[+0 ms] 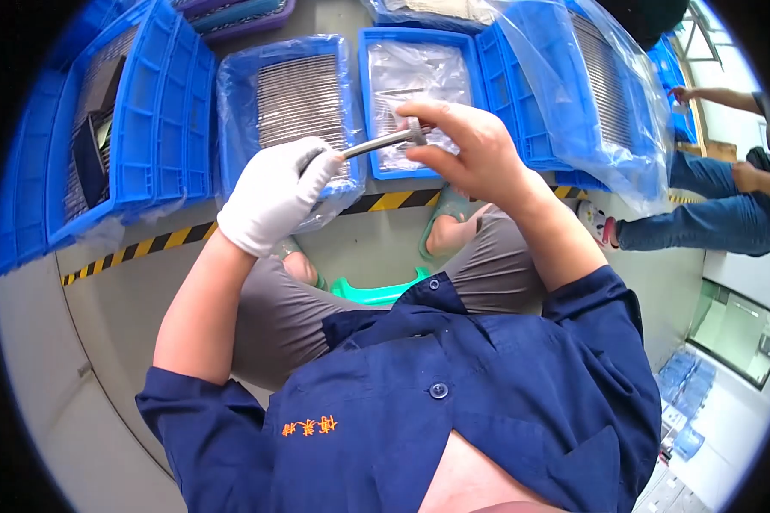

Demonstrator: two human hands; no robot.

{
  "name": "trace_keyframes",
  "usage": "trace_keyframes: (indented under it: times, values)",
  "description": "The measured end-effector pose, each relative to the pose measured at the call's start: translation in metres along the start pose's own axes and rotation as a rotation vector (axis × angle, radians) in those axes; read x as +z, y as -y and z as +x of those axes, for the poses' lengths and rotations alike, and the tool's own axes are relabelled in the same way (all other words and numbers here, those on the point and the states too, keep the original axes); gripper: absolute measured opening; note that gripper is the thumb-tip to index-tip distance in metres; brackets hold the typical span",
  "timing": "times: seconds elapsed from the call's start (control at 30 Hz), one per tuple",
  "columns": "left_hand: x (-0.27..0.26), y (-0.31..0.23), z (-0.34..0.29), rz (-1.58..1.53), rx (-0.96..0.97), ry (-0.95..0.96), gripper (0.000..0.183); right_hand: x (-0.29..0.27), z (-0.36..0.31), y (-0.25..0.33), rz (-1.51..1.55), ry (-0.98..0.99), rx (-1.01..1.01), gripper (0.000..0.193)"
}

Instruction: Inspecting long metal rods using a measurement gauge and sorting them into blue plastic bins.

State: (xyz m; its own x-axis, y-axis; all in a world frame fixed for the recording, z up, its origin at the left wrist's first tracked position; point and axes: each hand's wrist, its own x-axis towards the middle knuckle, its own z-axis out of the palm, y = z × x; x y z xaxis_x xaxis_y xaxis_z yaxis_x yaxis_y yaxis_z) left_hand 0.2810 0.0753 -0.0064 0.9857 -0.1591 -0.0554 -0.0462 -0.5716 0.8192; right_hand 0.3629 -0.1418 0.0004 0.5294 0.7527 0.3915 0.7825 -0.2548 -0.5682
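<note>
A slim metal rod [376, 144] with a wider, disc-like head at its right end lies across both hands, above the bins. My left hand [269, 192], in a white glove, is closed on the rod's left end, which its fingers hide. At the other end, my bare right hand [475, 158] has its thumb and index finger curved around the head, their tips apart. Beneath the rod are two blue bins: the left bin [224, 128] holds rows of metal rods [295, 94], and the right bin [419, 34] has rods partly under clear plastic.
Blue crates [167, 103] stand at the left, with a dark object on one. Another plastic-draped crate [513, 103] is at the right. Black-and-yellow tape [393, 202] runs along the floor. A green stool [376, 295] shows between my legs. Another person [727, 201] is at far right.
</note>
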Motion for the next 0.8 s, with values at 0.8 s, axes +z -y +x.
trace_keyframes:
  times: [0.8]
  values:
    - [-0.01, 0.01, -0.017, 0.065, 0.024, -0.214, 0.018, -0.029, -0.001, -0.02, 0.098, -0.232, 0.168, 0.029]
